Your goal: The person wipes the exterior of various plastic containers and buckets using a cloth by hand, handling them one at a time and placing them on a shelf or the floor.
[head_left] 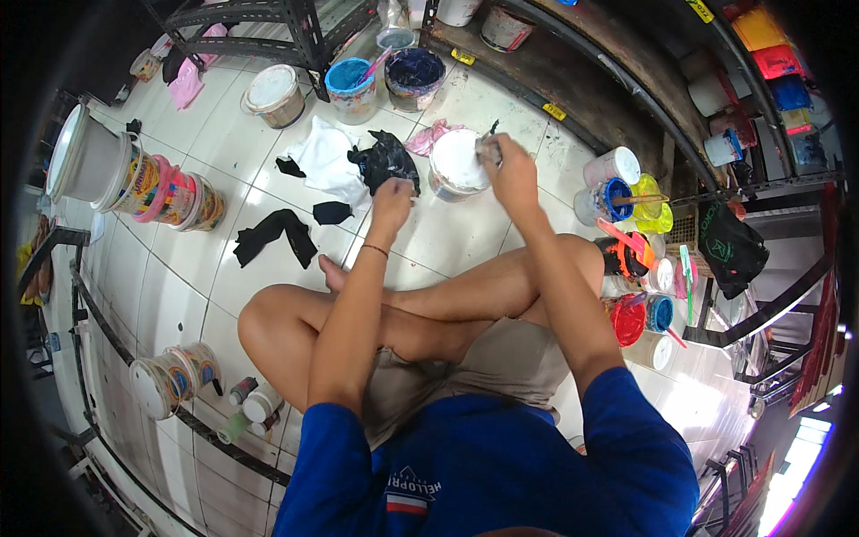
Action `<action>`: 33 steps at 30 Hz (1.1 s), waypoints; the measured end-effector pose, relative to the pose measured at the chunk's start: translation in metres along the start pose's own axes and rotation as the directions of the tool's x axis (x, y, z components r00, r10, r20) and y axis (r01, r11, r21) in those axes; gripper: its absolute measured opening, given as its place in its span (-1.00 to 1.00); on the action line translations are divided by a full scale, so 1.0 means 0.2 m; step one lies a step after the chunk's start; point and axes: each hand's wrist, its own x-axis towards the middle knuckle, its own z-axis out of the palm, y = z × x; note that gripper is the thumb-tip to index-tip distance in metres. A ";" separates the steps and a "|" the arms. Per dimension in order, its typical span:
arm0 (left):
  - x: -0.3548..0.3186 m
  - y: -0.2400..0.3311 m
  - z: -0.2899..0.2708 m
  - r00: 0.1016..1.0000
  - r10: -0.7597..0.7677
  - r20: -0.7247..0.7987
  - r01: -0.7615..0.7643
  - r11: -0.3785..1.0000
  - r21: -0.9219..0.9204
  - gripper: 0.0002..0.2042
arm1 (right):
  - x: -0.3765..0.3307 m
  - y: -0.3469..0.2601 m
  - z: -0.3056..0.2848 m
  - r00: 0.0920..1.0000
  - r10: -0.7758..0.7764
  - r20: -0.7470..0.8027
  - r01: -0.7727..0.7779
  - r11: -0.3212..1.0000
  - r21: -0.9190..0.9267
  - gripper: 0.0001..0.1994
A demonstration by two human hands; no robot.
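On the tiled floor in front of my crossed legs stands a paint tub with a white lid (458, 159). My right hand (513, 174) is over the lid's right edge. Its fingers are closed around something small and greyish that I cannot make out. My left hand (391, 204) hovers left of the tub, fingers curled, next to a crumpled shiny black bag or cloth (386, 158); whether it holds anything is hidden. A white cloth (324, 159) lies left of the black heap. Black cloth pieces (276, 237) lie nearer to me. A pink rag (430, 137) touches the tub's far left side.
Beyond stand a light blue paint bucket (350, 88), a dark blue one (414, 79) and a white-lidded tub (274, 93). Stacked buckets (161, 188) stand at left. Several paint pots, including a red one (628, 320), line the right. A metal shelf (555, 76) runs along the back right.
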 end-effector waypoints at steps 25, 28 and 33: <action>-0.06 0.02 0.20 0.988 0.013 0.151 0.051 0.910 -0.411 -0.77 | 0.12 0.04 0.18 0.963 -0.142 0.228 0.221 0.901 -0.374 -0.84; -0.05 0.00 0.19 0.987 0.005 0.159 0.060 0.911 -0.407 -0.77 | -0.10 -0.05 0.16 0.955 0.125 0.270 0.090 0.744 -0.662 -0.86; -0.06 -0.01 0.20 0.958 0.041 0.282 0.105 0.868 -0.485 -0.81 | -0.04 -0.01 0.28 0.946 -0.165 0.279 0.214 0.965 -0.154 -0.86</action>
